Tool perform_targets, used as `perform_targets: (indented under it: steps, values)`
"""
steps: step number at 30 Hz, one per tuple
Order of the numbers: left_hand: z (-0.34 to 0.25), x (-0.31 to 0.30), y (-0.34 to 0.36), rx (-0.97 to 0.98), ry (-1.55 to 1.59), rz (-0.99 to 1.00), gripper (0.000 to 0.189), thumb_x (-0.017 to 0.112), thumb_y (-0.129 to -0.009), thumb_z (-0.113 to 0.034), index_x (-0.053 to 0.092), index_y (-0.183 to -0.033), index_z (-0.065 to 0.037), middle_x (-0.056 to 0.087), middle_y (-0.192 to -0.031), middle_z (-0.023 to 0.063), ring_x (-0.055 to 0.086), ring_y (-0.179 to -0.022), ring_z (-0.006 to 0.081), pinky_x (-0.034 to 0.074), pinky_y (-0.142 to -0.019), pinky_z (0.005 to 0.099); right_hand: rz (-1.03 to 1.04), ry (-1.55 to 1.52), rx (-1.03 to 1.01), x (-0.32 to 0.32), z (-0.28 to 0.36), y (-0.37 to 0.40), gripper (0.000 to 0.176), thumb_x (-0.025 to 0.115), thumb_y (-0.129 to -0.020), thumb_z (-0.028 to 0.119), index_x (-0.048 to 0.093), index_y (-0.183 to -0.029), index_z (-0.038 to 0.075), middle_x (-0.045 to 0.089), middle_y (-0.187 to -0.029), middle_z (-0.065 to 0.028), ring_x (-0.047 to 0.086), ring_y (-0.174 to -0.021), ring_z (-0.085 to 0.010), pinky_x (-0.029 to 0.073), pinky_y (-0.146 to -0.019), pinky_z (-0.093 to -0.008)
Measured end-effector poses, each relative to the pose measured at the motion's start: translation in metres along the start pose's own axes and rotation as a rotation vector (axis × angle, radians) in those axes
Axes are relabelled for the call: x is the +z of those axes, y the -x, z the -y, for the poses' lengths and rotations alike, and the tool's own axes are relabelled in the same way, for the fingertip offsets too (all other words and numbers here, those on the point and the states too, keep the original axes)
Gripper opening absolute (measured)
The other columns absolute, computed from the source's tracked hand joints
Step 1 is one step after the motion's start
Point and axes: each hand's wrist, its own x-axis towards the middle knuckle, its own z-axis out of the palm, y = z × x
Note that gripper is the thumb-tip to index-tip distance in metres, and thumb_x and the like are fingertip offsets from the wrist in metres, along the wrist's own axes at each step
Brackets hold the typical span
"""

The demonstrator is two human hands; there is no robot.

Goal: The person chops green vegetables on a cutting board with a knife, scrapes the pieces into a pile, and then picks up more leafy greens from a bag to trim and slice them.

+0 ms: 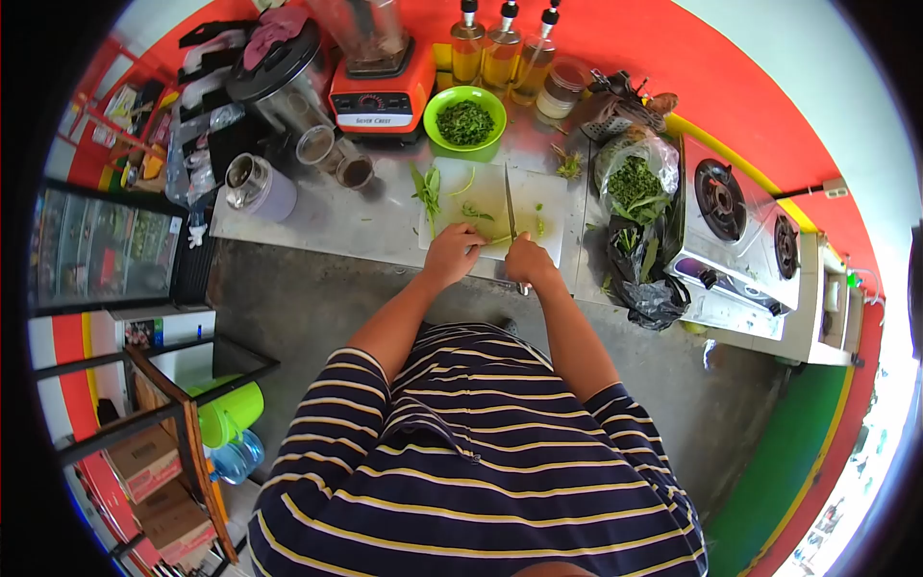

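Note:
My right hand (532, 262) is closed around the handle of a kitchen knife (511, 204), whose blade points away from me over a white cutting board (548, 197). Left of the blade, my left hand (454, 252) is closed, its fingertips pressed on a green stem (498, 238) that lies on the board. Leafy greens (427, 192) rest at the board's left side, and a small sprig (476, 212) lies in its middle. Bits of cut green (540, 227) are right of the knife. Behind the board stands a green bowl (497, 137) holding chopped greens.
An orange blender (383, 104) stands at the back, beside pump bottles (502, 53). To the right are a clear bag of greens (635, 183), a black plastic bag (654, 298) and a gas stove (740, 245). Cups (355, 173) and a metal-topped jar (261, 189) stand left.

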Motion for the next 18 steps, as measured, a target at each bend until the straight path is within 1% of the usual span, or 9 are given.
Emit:
perform_targets:
  steps: [3, 6, 8, 10, 11, 14, 16, 17, 18]
  values:
    - [-0.001, -0.006, 0.0, 0.02, 0.002, 0.039, 0.02, 0.067, -0.082, -0.01, 0.077, -0.099, -0.013, 0.065, -0.094, 0.0053, 0.063, -0.094, 0.0268, 0.053, -0.08, 0.0396, 0.012, -0.027, 0.029, 0.014, 0.002, 0.007, 0.041, 0.056, -0.089, 0.014, 0.042, -0.12, -0.009, 0.066, -0.112, -0.0343, 0.066, -0.107, -0.0469, 0.053, -0.093, -0.0506]
    - [-0.003, -0.015, -0.006, 0.074, -0.041, 0.137, 0.021, 0.066, -0.082, -0.011, 0.076, -0.101, -0.012, 0.065, -0.094, 0.0059, 0.064, -0.093, 0.0274, 0.053, -0.079, 0.0409, -0.13, 0.018, 0.042, 0.023, 0.007, 0.008, 0.042, 0.056, -0.089, 0.012, 0.041, -0.121, -0.01, 0.066, -0.112, -0.0348, 0.066, -0.107, -0.0473, 0.053, -0.092, -0.0508]
    - [-0.003, -0.018, -0.011, 0.121, -0.092, 0.203, 0.021, 0.065, -0.083, -0.011, 0.075, -0.101, -0.011, 0.064, -0.094, 0.0066, 0.064, -0.093, 0.0279, 0.053, -0.078, 0.0419, -0.091, -0.009, 0.09, 0.018, 0.009, 0.002, 0.051, 0.062, -0.087, 0.015, 0.04, -0.127, -0.008, 0.066, -0.12, -0.029, 0.064, -0.114, -0.043, 0.052, -0.097, -0.0482]
    - [-0.001, -0.022, -0.021, 0.221, -0.274, 0.398, 0.019, 0.064, -0.082, -0.011, 0.074, -0.099, -0.012, 0.064, -0.095, 0.009, 0.065, -0.091, 0.0295, 0.054, -0.076, 0.044, -0.054, 0.024, 0.093, 0.006, 0.011, 0.005, 0.051, 0.061, -0.088, 0.016, 0.039, -0.128, -0.008, 0.066, -0.12, -0.0289, 0.064, -0.115, -0.0428, 0.052, -0.097, -0.0478]
    - [-0.001, -0.023, -0.024, 0.226, -0.274, 0.398, 0.019, 0.064, -0.082, -0.011, 0.074, -0.099, -0.012, 0.064, -0.095, 0.009, 0.065, -0.091, 0.0295, 0.054, -0.076, 0.044, -0.012, 0.063, 0.094, 0.001, 0.013, 0.008, 0.051, 0.061, -0.089, 0.016, 0.039, -0.129, -0.007, 0.065, -0.121, -0.0288, 0.064, -0.115, -0.0426, 0.052, -0.098, -0.0474]
    - [0.004, -0.018, -0.032, 0.316, -0.283, 0.392, 0.016, 0.063, -0.081, -0.01, 0.073, -0.093, -0.01, 0.064, -0.096, 0.0112, 0.065, -0.092, 0.0308, 0.054, -0.073, 0.045, 0.014, 0.023, 0.121, 0.011, 0.014, 0.012, 0.05, 0.06, -0.09, 0.016, 0.039, -0.129, -0.007, 0.065, -0.121, -0.0289, 0.064, -0.116, -0.0416, 0.052, -0.098, -0.0459]
    - [0.004, -0.019, -0.043, 0.356, -0.303, 0.547, 0.013, 0.063, -0.078, -0.007, 0.073, -0.086, -0.008, 0.067, -0.089, 0.0135, 0.068, -0.088, 0.0328, 0.055, -0.07, 0.0463, -0.045, 0.005, 0.112, 0.023, 0.016, 0.013, 0.048, 0.06, -0.088, 0.012, 0.039, -0.127, -0.007, 0.066, -0.119, -0.0294, 0.064, -0.115, -0.043, 0.052, -0.097, -0.0477]
    - [0.003, -0.019, -0.051, 0.357, -0.299, 0.547, 0.013, 0.063, -0.078, -0.007, 0.073, -0.086, -0.008, 0.067, -0.089, 0.0135, 0.068, -0.088, 0.0328, 0.055, -0.07, 0.0463, -0.103, -0.015, 0.098, 0.027, 0.015, 0.013, 0.047, 0.06, -0.087, 0.009, 0.04, -0.126, -0.008, 0.067, -0.117, -0.03, 0.064, -0.113, -0.0444, 0.052, -0.095, -0.0496]
    - [0.001, -0.019, -0.06, 0.374, -0.394, 0.657, 0.011, 0.063, -0.076, -0.006, 0.073, -0.082, -0.007, 0.067, -0.085, 0.0148, 0.069, -0.085, 0.0342, 0.055, -0.069, 0.047, -0.102, -0.013, 0.101, 0.024, 0.015, 0.013, 0.047, 0.06, -0.087, 0.009, 0.04, -0.126, -0.008, 0.067, -0.117, -0.03, 0.064, -0.113, -0.0444, 0.052, -0.095, -0.0496]
